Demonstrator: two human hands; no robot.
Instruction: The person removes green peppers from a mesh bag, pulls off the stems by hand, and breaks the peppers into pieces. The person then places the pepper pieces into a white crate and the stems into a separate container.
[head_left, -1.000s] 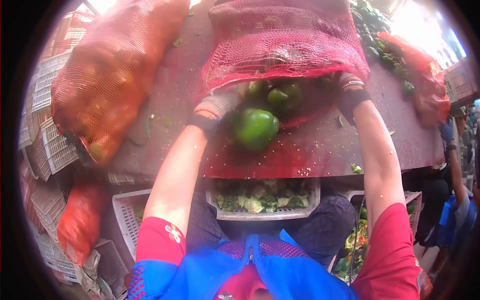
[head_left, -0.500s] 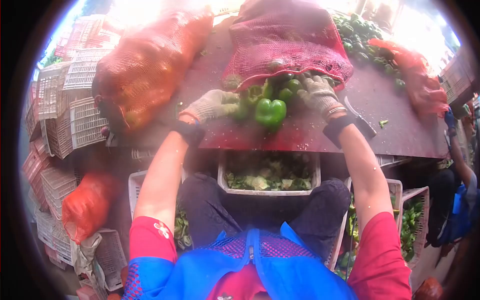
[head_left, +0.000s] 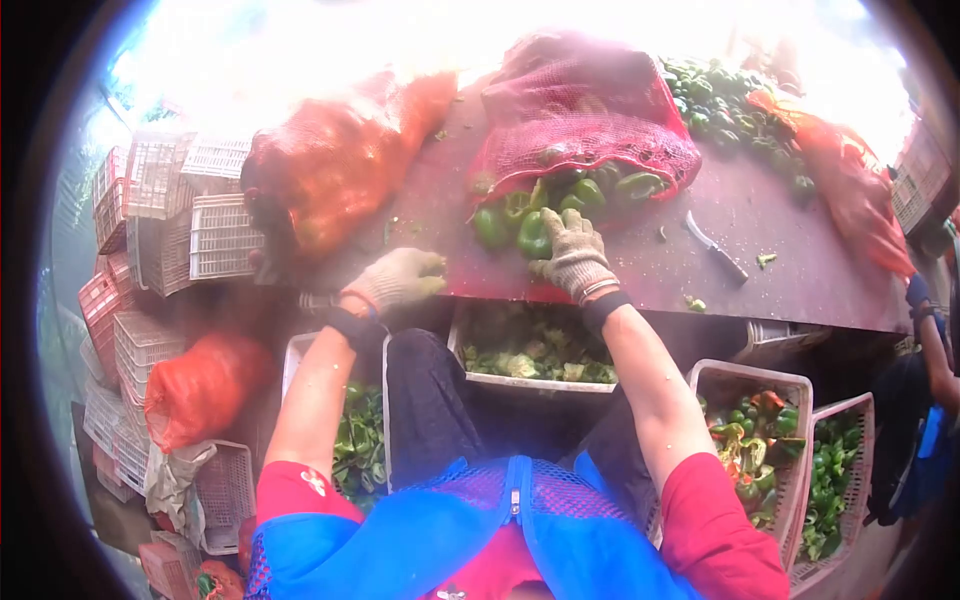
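I have the right hand [head_left: 575, 253] at the front pepper [head_left: 534, 238], fingers slightly spread against its right side; I cannot tell whether they grip it. That pepper sits on the table [head_left: 650, 272], by its near edge, with more peppers [head_left: 640, 185] behind it in the bag's [head_left: 580, 110] mouth. I see the left hand [head_left: 398, 277] well apart to the left, fingers loosely bent, thumb away from them. The knife [head_left: 716, 248] lies to the right.

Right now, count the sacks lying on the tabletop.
3: a bulging orange sack on the left, a pink mesh sack in the middle with green peppers at its mouth, and a slack orange sack on the right. Glare may hide others.
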